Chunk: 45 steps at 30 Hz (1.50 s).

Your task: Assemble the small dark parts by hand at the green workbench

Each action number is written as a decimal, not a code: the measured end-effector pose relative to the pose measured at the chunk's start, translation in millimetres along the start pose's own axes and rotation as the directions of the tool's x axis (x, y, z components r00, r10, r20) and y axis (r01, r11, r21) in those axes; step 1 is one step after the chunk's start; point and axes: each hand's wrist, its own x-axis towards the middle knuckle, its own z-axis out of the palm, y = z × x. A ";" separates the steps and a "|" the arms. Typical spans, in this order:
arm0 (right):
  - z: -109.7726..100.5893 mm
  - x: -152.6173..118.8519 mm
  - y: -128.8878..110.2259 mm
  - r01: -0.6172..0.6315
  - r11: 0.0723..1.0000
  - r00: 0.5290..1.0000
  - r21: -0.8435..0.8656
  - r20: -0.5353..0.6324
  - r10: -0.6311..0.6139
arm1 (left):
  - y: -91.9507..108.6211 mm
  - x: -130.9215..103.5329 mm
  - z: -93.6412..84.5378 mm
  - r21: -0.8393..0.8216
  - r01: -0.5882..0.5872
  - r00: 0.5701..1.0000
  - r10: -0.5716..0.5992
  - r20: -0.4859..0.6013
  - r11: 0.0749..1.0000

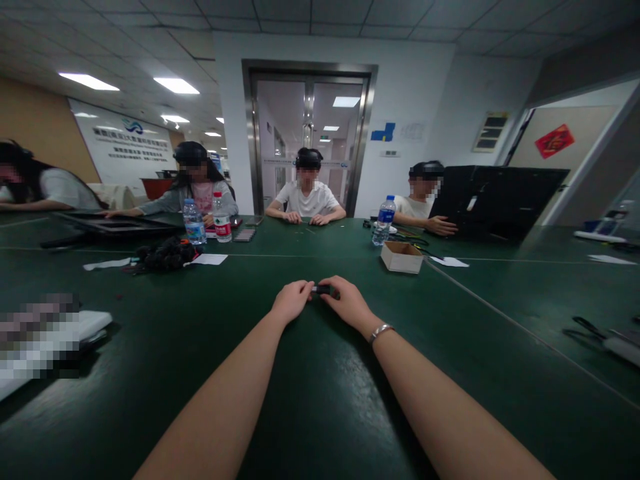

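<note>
Over the green table, both my arms reach forward and the hands meet at a small black stick with a silver end (323, 289). My right hand (345, 300) pinches the black part between thumb and fingers. At the silver end, the closed fingertips of my left hand (293, 301) grip or press on the tip. The stick lies about level, pointing left. Its exact kind is too small to make out, and fingers cover part of it. A silver bracelet (381, 333) circles my right wrist.
Beyond my hands stand an open cardboard box (401, 258), a blue-labelled bottle (384, 220) and two more bottles (221, 217). A black cable bundle (167, 255) lies left. Several people sit opposite; one holds a large black panel (493, 200). A white object (40, 350) lies near left.
</note>
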 end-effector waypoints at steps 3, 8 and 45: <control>0.5 0.5 3.0 -0.009 1.000 1.000 0.007 0.000 0.009 | -1.0 0.2 -0.1 -0.023 -0.012 1.000 0.013 0.025 1.000; 0.3 0.2 5.4 -0.004 1.000 1.000 0.016 -0.005 0.004 | -3.7 1.1 2.1 -0.151 -0.054 0.998 0.059 0.029 0.987; 1.7 0.7 6.5 -0.023 0.999 1.000 0.039 -0.007 0.023 | -8.4 6.8 2.9 -0.030 0.017 0.995 -0.020 -0.100 0.999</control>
